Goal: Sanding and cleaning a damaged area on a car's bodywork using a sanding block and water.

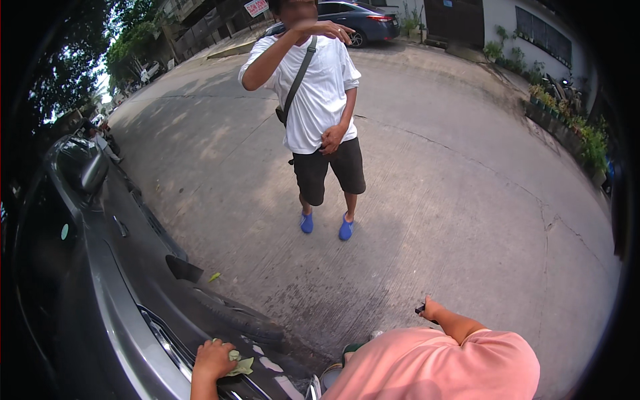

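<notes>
Roadside sign point(256, 7): rectangular, red and white, tilted, bearing a line of lettering; it shows just left of the standing person point(323, 100), near the top edge; its mount is unclear.
Gate plate point(447, 3): small, pale blue, on the dark gate point(460, 27); too small to read.
Car sticker point(65, 232): pale oval on the grey car point(107, 287)'s dark glass point(43, 220); its print is illegible.
</notes>
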`<state>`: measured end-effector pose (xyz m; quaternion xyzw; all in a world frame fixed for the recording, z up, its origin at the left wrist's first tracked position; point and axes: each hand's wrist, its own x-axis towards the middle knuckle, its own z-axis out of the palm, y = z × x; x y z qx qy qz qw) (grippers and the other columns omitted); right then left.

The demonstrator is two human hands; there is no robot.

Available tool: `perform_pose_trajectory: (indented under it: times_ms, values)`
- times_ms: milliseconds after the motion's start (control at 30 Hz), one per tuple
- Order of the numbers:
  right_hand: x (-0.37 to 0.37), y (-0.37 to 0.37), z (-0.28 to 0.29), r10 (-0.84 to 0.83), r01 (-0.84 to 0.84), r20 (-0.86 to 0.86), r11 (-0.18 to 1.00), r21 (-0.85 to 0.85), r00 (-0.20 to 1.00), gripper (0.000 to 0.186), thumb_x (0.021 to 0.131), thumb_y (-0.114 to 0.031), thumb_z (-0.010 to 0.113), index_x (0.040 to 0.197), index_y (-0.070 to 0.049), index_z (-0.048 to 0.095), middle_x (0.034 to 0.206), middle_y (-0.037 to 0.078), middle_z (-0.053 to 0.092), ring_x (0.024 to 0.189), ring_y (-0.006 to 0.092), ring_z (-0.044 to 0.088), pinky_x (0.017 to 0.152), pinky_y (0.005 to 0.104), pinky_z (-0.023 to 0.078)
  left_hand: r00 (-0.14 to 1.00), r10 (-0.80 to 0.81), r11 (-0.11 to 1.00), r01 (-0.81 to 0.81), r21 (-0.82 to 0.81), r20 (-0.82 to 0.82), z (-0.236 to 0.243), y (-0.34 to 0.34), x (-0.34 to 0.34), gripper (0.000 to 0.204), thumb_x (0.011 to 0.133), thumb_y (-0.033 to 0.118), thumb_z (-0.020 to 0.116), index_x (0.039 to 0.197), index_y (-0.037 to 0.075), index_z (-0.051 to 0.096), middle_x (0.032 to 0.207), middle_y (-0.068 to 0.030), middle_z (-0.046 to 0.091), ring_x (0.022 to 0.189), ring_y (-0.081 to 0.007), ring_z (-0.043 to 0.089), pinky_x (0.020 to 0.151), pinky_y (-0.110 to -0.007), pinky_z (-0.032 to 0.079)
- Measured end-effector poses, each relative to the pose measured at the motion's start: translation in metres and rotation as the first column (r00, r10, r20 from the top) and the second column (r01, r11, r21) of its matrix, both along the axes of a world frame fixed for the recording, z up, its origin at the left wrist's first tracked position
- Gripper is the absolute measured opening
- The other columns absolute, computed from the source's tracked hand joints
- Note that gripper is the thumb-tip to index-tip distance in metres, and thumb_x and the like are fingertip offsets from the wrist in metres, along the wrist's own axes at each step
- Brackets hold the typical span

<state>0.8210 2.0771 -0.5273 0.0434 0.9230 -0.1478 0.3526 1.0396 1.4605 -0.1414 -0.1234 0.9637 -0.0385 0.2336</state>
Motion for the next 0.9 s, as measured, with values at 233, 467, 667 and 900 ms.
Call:
perform_pose_trajectory:
  times_ms: [233,467,667,900]
  values:
    - [0.001,0.006,-0.004,0.064,-0.063,0.016,0.997,-0.052,0.998,0.106,0.08,-0.033,0.082,0.153,0.009,0.019,0.132,0.031,0.059,0.122,0.041,0.059,0.1,0.0428,0.049,1.0,-0.015,1.0,0.015,0.003,0.004,0.002,0.004,-0.001,0.046,0.077,0.034,0.072,0.12,0.021,0.072,0.12,-0.0103,0.065,0.119,-0.0334,0.056,0.102,-0.048,0.044]
    - [-0.035,-0.115,0.119,0.595,-0.599,-0.07,0.788,-0.142,0.8,0.107,0.086,-0.036,0.075,0.159,0.0,0.006,0.12,0.029,0.065,0.112,0.0414,0.063,0.096,0.0439,0.05,0.999,0.007,0.999,-0.009,0.035,0.048,0.009,0.006,-0.006,0.044,0.08,0.032,0.071,0.122,0.02,0.071,0.123,-0.0099,0.064,0.121,-0.0331,0.056,0.103,-0.048,0.043]
    - [-0.097,-0.352,0.386,0.753,-0.941,-0.592,0.337,-0.028,0.287,0.098,0.088,-0.021,0.068,0.16,-0.003,0.004,0.102,0.02,0.069,0.094,0.0387,0.068,0.078,0.0475,0.055,0.999,0.016,1.0,-0.018,0.025,0.052,0.015,0.011,-0.01,0.043,0.081,0.03,0.071,0.122,0.018,0.071,0.122,-0.0118,0.064,0.121,-0.0336,0.056,0.103,-0.048,0.044]
    - [-0.099,-0.566,0.605,0.886,-0.822,-0.439,0.138,0.552,-0.146,0.105,0.078,-0.019,0.081,0.159,-0.005,0.016,0.114,0.023,0.069,0.108,0.0387,0.065,0.085,0.0506,0.053,0.999,0.048,0.999,-0.049,0.019,0.023,0.01,0.009,-0.004,0.045,0.078,0.028,0.073,0.121,0.016,0.07,0.121,-0.0125,0.065,0.119,-0.0341,0.056,0.103,-0.046,0.044]
